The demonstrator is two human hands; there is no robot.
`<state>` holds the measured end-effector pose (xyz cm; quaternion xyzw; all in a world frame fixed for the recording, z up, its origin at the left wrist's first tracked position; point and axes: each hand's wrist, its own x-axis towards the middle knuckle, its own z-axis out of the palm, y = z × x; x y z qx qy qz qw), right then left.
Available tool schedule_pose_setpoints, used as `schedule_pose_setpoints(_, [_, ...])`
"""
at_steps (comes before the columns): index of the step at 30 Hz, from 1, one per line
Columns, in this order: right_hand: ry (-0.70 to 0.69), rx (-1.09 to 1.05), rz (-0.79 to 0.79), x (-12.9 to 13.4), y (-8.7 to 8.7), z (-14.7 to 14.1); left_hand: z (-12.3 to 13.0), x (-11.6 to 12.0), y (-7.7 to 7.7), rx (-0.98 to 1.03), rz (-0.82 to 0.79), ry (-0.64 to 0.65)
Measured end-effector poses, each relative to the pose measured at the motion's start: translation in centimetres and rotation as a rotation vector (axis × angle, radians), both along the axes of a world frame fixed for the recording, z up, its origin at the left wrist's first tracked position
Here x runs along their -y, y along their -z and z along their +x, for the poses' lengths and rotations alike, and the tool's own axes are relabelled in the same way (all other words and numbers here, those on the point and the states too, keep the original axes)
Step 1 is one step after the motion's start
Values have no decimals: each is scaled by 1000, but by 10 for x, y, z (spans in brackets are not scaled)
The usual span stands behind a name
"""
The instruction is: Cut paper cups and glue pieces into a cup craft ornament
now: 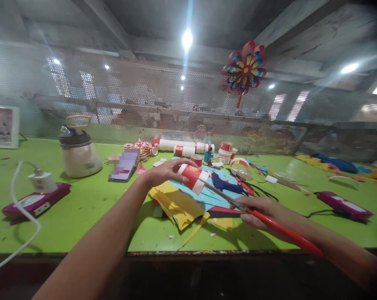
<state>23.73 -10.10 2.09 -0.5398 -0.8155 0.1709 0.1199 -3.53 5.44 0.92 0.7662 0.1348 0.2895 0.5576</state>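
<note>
A red and white paper cup point(193, 178) lies tilted on its side in my left hand point(170, 169), whose fingers and thumb are closed round its left end. My right hand point(263, 210) grips a pair of scissors with red handles point(285, 231). The scissor blades point up and left, their tips by the cup's right end; whether they touch it I cannot tell. Beneath the cup are yellow sheets point(177, 204) and light blue sheets point(207, 198). A dark blue glue gun point(226, 183) lies just to the right of the cup.
A phone point(124, 166) and a large bottle point(78, 152) stand to the left. Purple power strips point(38, 202) lie at both sides. White tubes point(182, 145), stacked cups point(225, 152) and paper scraps fill the back. A paper flower point(245, 70) hangs above.
</note>
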Motion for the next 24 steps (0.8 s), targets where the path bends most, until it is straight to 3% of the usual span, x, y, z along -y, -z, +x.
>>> schedule_pose_setpoints(16, [-41,13,60,0,5,-7,1,-3,5,-47,12,2])
schedule_pose_setpoints(24, [-40,-6,87,-1,21,-2,1,-5,7,-65,10,28])
